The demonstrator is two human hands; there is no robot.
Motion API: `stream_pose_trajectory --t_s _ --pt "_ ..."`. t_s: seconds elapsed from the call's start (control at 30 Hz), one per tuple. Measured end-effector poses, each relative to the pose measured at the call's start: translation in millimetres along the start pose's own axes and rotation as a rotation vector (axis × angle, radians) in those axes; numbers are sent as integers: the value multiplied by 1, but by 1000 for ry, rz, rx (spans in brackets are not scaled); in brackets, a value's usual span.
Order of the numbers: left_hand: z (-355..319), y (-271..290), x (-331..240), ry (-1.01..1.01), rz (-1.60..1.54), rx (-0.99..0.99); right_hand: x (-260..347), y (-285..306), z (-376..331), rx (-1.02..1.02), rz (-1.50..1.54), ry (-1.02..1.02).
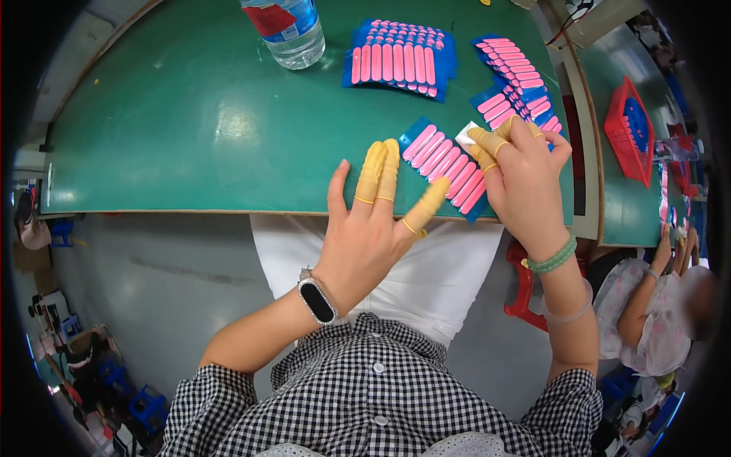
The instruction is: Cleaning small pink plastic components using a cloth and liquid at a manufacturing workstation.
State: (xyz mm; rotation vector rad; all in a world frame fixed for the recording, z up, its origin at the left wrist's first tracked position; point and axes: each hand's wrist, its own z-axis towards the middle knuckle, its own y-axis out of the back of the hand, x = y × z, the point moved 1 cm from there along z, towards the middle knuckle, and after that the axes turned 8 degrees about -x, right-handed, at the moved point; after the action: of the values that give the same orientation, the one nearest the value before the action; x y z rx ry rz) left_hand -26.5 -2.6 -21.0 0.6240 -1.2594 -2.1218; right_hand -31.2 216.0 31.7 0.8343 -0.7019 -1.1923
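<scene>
A blue sheet with a row of pink rounded strips [444, 169] lies near the front edge of the green table, between my hands. My left hand [364, 236], in yellow finger cots, has its fingers stretched out, with the thumb at the sheet's near side. Pinched in the cot-covered fingers of my right hand [529, 179] is a small white folded piece [467, 135], perhaps cloth or paper, at the sheet's upper right. Behind that hand is a fanned pile of similar sheets [512, 61], partly covered by it. A neat stack of them [394, 65] sits farther back.
A clear water bottle [298, 47] stands at the back of the green table [190, 145]. On the neighbouring table to the right is a red basket [618, 133] with blue sheets inside. Below it, a co-worker [655, 320] sits; a red stool [525, 297] is by my right side.
</scene>
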Motion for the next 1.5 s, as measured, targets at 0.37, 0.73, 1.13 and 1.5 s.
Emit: stream_pose_trajectory --t_s 0.37,0.73,1.13,1.5 --pt "0 2 0 -24 7 17 16 10 -17 15 -13 9" --pt "-1 3 2 -18 -38 15 12 18 -21 31 -28 -26" --pt "-1 1 1 -26 38 46 40 27 -41 46 102 44" --pt "1 1 -2 -48 89 66 27 30 -41 53 39 -31"
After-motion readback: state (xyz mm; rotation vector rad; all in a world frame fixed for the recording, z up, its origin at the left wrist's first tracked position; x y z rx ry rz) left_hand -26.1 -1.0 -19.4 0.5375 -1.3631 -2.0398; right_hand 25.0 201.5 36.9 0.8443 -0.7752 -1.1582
